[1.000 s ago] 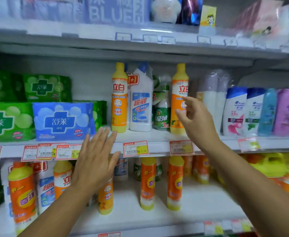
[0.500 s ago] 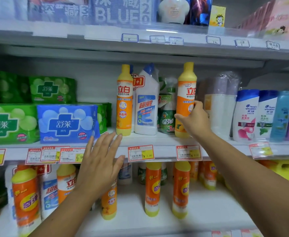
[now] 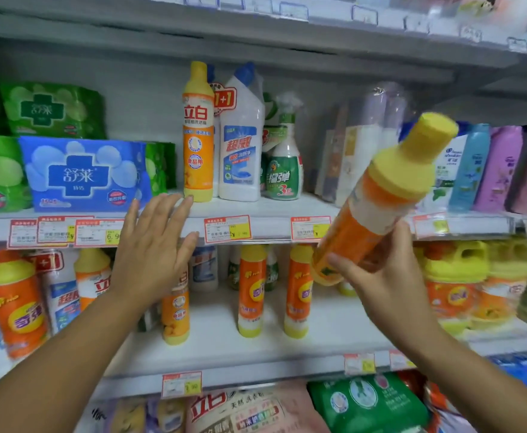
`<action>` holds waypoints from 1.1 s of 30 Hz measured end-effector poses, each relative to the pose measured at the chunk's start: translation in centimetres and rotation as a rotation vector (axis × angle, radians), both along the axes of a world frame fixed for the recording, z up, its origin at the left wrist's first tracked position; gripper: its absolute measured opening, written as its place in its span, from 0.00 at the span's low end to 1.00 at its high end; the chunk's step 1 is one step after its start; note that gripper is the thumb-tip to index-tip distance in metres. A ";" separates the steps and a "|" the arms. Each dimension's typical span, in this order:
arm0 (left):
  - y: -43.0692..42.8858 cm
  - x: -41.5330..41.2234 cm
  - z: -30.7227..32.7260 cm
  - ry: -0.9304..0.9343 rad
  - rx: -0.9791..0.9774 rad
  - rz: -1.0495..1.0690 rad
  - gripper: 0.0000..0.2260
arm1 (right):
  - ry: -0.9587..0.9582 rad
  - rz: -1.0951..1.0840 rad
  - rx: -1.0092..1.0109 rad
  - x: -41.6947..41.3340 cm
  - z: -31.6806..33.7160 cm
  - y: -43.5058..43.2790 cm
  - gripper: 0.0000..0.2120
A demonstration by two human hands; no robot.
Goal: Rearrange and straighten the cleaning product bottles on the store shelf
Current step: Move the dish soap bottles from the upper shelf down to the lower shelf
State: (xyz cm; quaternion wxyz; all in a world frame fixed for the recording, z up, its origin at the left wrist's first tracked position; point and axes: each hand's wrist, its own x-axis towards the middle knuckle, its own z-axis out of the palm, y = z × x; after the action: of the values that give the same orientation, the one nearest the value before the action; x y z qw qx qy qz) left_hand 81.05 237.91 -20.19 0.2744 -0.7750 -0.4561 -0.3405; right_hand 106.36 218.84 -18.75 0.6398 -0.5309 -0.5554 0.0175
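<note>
My right hand grips the lower part of an orange dish-soap bottle with a yellow cap, held off the shelf and tilted up to the right. My left hand is flat and open, fingers spread, in front of the middle shelf edge. On that shelf stand another orange dish-soap bottle, a white toilet-cleaner bottle with a blue cap, and a green spray bottle. The lower shelf holds two slim orange bottles, a small orange bottle and a fat orange bottle.
Blue and green tissue packs fill the middle shelf's left. Shampoo bottles and wrapped white bottles stand at its right. Yellow jugs sit on the lower shelf's right. Laundry bags lie at the bottom. Price tags line the shelf edges.
My right hand has lifted the right-hand orange dish-soap bottle off the middle shelf and pulled it toward me, tilted. My left hand has barely moved. The view has dropped lower.
</note>
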 end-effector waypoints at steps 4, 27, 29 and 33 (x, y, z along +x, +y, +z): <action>0.0 0.3 0.0 -0.015 0.005 -0.001 0.26 | 0.061 -0.081 -0.204 3.2 -8.9 1.6 0.27; 0.8 1.0 -0.5 -0.103 0.152 -0.018 0.24 | 0.067 -0.352 -0.501 12.0 -16.5 12.7 0.32; 0.8 1.0 -0.5 -0.099 0.150 -0.015 0.25 | 0.102 -0.368 -0.493 12.8 -16.3 12.8 0.31; 0.8 1.0 -0.5 -0.099 0.146 0.001 0.25 | 0.130 -0.380 -0.491 13.4 -16.3 13.1 0.32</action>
State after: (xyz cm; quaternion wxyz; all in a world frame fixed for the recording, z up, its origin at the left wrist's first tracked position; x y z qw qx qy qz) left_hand 82.02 238.69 -20.74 0.3074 -0.7350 -0.4434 -0.4107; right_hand 119.77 231.90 -35.05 0.5186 -0.7615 -0.3833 0.0652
